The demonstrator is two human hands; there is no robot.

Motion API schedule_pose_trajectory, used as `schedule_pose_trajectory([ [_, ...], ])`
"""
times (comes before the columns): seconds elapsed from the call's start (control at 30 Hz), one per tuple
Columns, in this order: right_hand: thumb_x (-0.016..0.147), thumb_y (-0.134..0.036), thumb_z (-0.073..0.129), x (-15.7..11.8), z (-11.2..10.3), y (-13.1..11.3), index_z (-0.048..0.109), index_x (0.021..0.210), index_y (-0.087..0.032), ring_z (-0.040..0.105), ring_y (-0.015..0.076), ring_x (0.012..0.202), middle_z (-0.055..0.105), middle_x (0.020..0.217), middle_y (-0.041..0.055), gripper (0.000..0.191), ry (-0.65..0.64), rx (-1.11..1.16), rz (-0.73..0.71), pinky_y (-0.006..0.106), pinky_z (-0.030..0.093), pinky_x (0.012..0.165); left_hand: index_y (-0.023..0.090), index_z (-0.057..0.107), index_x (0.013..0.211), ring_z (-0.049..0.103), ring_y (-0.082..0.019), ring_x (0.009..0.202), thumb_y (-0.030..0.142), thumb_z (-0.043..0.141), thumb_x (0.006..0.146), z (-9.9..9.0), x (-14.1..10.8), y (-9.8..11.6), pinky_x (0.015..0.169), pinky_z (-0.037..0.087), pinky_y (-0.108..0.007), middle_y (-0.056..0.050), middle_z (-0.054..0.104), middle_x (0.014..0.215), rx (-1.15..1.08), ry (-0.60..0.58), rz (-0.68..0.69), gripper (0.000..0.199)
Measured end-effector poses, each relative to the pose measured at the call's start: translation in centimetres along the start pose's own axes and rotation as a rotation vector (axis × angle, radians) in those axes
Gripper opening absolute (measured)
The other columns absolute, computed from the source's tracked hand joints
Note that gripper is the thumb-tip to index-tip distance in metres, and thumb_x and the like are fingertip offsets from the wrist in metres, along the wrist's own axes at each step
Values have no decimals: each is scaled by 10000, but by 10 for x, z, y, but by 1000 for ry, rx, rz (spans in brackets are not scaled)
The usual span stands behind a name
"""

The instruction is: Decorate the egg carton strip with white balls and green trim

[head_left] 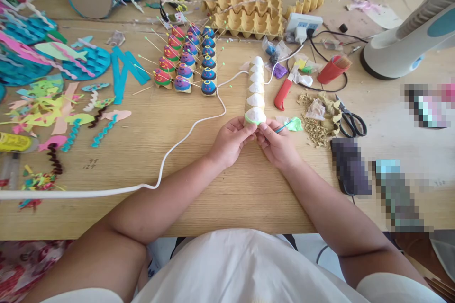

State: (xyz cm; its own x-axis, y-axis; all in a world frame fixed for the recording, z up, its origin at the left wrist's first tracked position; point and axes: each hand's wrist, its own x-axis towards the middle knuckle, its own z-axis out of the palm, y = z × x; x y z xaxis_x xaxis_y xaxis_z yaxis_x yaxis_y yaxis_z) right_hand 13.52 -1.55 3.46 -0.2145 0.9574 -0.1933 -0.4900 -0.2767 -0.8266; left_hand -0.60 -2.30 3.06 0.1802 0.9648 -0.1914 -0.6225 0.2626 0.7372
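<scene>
A row of white-covered egg-carton cups (256,87) points away from me at the middle of the table. Its nearest cup has a light green band along the lower edge. My left hand (230,141) grips that near end from the left, thumb against the green band. From the right, my right hand (278,144) pinches the same end, and a thin teal tool (282,127) sticks out between its fingers. A lump of light green clay (295,124) in clear wrap lies just right of my right hand.
Painted cup rows (184,71) with thin sticks stand left of centre. A white cable (185,133) crosses the table. At right are a red-handled knife (283,93), black scissors (351,122), a red cup (330,70) and a power strip (304,22). Egg cartons (249,9) lie behind.
</scene>
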Motion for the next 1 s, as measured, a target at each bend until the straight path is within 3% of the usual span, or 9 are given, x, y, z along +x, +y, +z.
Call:
schedule_pose_trajectory([
  [0.17, 663, -432, 969, 0, 0, 0, 743, 772, -204, 457, 60, 598, 629, 682, -45, 338, -6, -11, 8, 210, 421, 569, 182, 729, 826, 649, -79, 736, 464, 976, 657, 1, -2, -3, 703, 483, -203, 15, 752, 803, 119, 94, 100, 412],
  [0.47, 642, -454, 984, 0, -1, 4, 749, 759, -208, 474, 67, 610, 643, 675, -39, 360, 14, -56, 0, 216, 385, 557, 171, 717, 818, 643, -82, 722, 520, 968, 656, 1, -1, -4, 713, 500, -215, 16, 740, 789, 141, 92, 119, 460],
  [0.7, 636, -480, 987, 0, 0, 1, 774, 752, -208, 465, 62, 605, 657, 687, -29, 365, -20, -57, 3, 218, 368, 560, 178, 721, 800, 659, -100, 750, 534, 910, 748, -5, 0, -10, 729, 493, -238, 5, 738, 785, 270, 138, 247, 407],
  [0.87, 627, -464, 991, -1, 1, 0, 754, 759, -215, 447, 68, 605, 598, 659, -49, 368, -2, -8, 19, 216, 374, 549, 181, 736, 844, 691, -103, 795, 484, 948, 717, -3, 0, -8, 762, 518, -232, 1, 769, 838, 168, 68, 223, 391],
  [1.0, 645, -422, 989, -1, -1, 1, 730, 783, -207, 448, 61, 602, 572, 656, -59, 364, -3, 64, 52, 197, 389, 540, 179, 768, 897, 682, -84, 718, 466, 975, 683, 0, 0, -3, 713, 527, -214, 8, 765, 811, 58, -30, 99, 413],
])
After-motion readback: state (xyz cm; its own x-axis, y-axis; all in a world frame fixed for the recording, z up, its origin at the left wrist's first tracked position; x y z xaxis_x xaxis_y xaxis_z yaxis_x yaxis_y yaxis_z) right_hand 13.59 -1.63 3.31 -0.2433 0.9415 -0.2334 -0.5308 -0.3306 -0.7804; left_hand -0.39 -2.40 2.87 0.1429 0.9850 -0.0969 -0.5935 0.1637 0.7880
